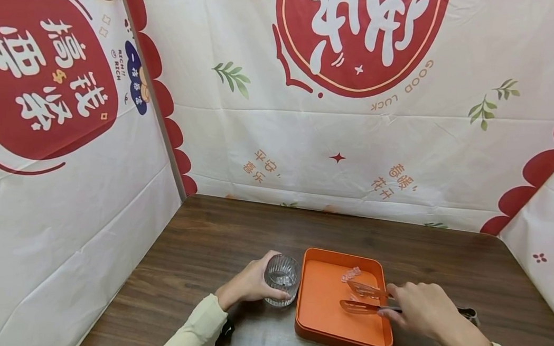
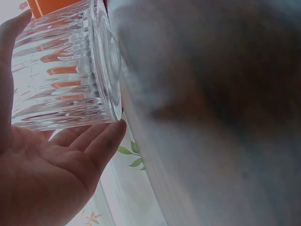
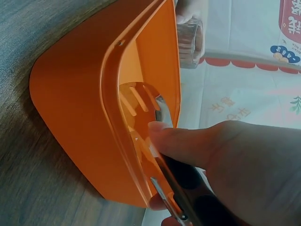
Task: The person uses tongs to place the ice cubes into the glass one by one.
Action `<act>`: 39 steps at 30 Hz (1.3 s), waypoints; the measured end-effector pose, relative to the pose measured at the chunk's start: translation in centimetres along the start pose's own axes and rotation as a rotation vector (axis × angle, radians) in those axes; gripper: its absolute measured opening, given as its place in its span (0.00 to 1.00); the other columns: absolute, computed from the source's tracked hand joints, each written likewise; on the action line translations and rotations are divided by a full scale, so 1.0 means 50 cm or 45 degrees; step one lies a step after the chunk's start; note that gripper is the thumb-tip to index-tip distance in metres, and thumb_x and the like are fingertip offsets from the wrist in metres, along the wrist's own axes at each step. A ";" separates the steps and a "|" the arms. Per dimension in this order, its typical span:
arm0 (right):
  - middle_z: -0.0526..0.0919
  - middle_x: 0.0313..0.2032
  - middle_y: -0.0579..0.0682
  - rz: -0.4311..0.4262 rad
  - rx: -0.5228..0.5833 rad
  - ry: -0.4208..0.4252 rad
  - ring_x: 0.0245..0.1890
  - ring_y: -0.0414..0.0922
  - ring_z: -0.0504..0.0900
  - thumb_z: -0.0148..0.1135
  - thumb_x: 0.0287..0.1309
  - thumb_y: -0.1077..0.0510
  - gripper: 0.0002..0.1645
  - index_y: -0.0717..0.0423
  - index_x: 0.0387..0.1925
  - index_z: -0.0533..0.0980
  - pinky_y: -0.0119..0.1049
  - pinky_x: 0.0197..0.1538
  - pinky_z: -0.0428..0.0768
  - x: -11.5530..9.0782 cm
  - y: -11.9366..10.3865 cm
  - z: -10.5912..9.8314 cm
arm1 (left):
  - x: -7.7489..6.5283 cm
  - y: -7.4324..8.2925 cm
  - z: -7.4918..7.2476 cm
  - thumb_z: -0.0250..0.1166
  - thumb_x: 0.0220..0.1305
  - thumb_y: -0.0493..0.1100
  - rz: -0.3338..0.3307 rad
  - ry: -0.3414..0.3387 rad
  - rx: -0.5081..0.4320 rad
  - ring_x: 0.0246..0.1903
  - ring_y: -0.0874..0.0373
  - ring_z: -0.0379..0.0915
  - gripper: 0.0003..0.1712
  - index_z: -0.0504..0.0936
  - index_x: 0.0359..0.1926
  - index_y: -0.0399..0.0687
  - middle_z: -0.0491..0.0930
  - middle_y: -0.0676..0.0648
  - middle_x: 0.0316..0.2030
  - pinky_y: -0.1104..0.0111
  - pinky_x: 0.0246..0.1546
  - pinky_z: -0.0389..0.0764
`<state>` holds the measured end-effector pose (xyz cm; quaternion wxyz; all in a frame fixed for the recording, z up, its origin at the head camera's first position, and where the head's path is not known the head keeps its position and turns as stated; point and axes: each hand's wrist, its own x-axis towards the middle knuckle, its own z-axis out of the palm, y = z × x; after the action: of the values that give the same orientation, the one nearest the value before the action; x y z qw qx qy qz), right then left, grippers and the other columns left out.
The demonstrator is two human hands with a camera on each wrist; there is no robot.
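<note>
My left hand [image 1: 250, 280] grips a ribbed clear glass [image 1: 282, 275], thumb on the near side and fingers round the far side. The glass [image 2: 61, 70] stands on the table just left of a shallow orange tray [image 1: 319, 302]. With my right hand [image 1: 425, 309] I hold a pair of tongs [image 1: 361, 307] with slotted, see-through orange tips. These tips are spread apart inside the tray. Small clear pinkish pieces [image 1: 350, 274] lie by the upper tip, and another shows partly between the tips. Whether the tips touch any piece is hard to tell.
The tray's raised wall [image 3: 80, 94] stands between the right hand and the glass. Around the dark wooden table [image 1: 236, 223] hang white printed cloths [image 1: 260, 129] at the back and sides. A small black object [image 1: 227, 327] is beside the left sleeve.
</note>
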<state>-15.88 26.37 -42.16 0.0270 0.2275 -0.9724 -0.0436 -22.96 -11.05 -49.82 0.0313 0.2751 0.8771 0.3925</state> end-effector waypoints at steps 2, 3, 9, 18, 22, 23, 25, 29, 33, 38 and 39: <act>0.78 0.21 0.41 -0.001 -0.005 -0.019 0.17 0.44 0.76 0.66 0.51 0.31 0.26 0.48 0.33 0.78 0.44 0.21 0.75 0.001 -0.001 0.000 | 0.000 0.001 -0.001 0.81 0.41 0.60 -0.013 -0.004 -0.007 0.43 0.56 0.81 0.48 0.68 0.62 0.56 0.84 0.49 0.45 0.65 0.46 0.80; 0.77 0.21 0.41 0.001 -0.002 -0.031 0.18 0.43 0.75 0.66 0.52 0.31 0.26 0.48 0.33 0.78 0.43 0.21 0.75 0.002 -0.002 0.001 | 0.000 0.001 -0.001 0.81 0.41 0.60 -0.019 -0.006 -0.008 0.43 0.56 0.81 0.48 0.68 0.62 0.56 0.84 0.49 0.45 0.65 0.46 0.80; 0.74 0.19 0.41 0.021 0.024 -0.077 0.16 0.41 0.72 0.68 0.52 0.34 0.22 0.46 0.33 0.79 0.41 0.20 0.72 0.006 -0.008 0.000 | 0.000 0.001 0.000 0.81 0.42 0.60 -0.015 -0.007 -0.013 0.43 0.56 0.81 0.48 0.68 0.62 0.56 0.84 0.49 0.45 0.66 0.46 0.79; 0.73 0.18 0.39 -0.003 0.022 -0.057 0.17 0.38 0.71 0.71 0.51 0.39 0.16 0.44 0.28 0.77 0.39 0.20 0.71 0.007 -0.012 -0.002 | -0.001 0.001 0.000 0.81 0.42 0.60 -0.029 -0.005 -0.015 0.43 0.57 0.81 0.48 0.68 0.62 0.58 0.83 0.50 0.44 0.66 0.46 0.79; 0.73 0.18 0.38 -0.001 0.015 -0.078 0.17 0.37 0.69 0.72 0.51 0.41 0.14 0.44 0.30 0.79 0.38 0.20 0.71 0.008 -0.012 -0.001 | -0.001 0.000 0.001 0.81 0.42 0.60 -0.031 -0.003 -0.009 0.43 0.58 0.80 0.48 0.68 0.62 0.57 0.83 0.50 0.44 0.67 0.46 0.79; 0.72 0.18 0.37 -0.002 0.015 -0.080 0.16 0.36 0.69 0.72 0.51 0.42 0.14 0.43 0.30 0.79 0.38 0.20 0.70 0.008 -0.013 -0.001 | -0.001 0.000 0.002 0.81 0.42 0.60 -0.031 -0.003 -0.006 0.43 0.58 0.80 0.48 0.68 0.62 0.57 0.83 0.50 0.44 0.67 0.46 0.79; 0.71 0.17 0.36 -0.008 0.011 -0.082 0.16 0.35 0.69 0.72 0.51 0.42 0.13 0.43 0.29 0.79 0.37 0.20 0.70 0.008 -0.013 -0.001 | -0.001 -0.002 0.002 0.82 0.41 0.59 -0.028 -0.001 -0.004 0.43 0.58 0.80 0.48 0.68 0.61 0.56 0.83 0.50 0.44 0.67 0.46 0.79; 0.70 0.16 0.35 -0.033 0.001 -0.061 0.15 0.34 0.67 0.73 0.51 0.43 0.11 0.41 0.28 0.79 0.37 0.20 0.70 0.007 -0.012 0.001 | 0.000 -0.002 0.003 0.82 0.41 0.59 -0.024 0.002 -0.002 0.43 0.57 0.80 0.48 0.68 0.61 0.55 0.84 0.49 0.44 0.66 0.45 0.80; 0.68 0.15 0.34 -0.059 0.006 -0.040 0.15 0.34 0.65 0.73 0.52 0.45 0.10 0.40 0.28 0.79 0.37 0.19 0.69 0.006 -0.010 0.002 | 0.000 0.000 0.002 0.82 0.41 0.60 -0.033 -0.001 0.001 0.43 0.57 0.81 0.49 0.68 0.61 0.55 0.84 0.49 0.44 0.66 0.46 0.79; 0.67 0.15 0.35 -0.070 -0.010 -0.021 0.15 0.34 0.65 0.73 0.52 0.45 0.10 0.40 0.27 0.78 0.37 0.19 0.68 0.007 -0.008 0.004 | 0.001 0.001 0.001 0.82 0.41 0.59 -0.032 -0.007 0.000 0.43 0.58 0.80 0.48 0.68 0.61 0.55 0.83 0.50 0.44 0.66 0.46 0.79; 0.68 0.15 0.35 -0.072 -0.013 -0.018 0.15 0.34 0.65 0.73 0.52 0.45 0.10 0.41 0.27 0.78 0.37 0.19 0.68 0.007 -0.008 0.004 | 0.001 0.001 0.001 0.81 0.41 0.59 -0.031 -0.007 -0.001 0.43 0.58 0.80 0.48 0.68 0.62 0.56 0.83 0.50 0.44 0.66 0.46 0.79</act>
<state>-16.02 25.88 -42.37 0.0202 0.2543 -0.9656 -0.0509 -22.99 -10.96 -49.80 0.0386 0.2657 0.8801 0.3915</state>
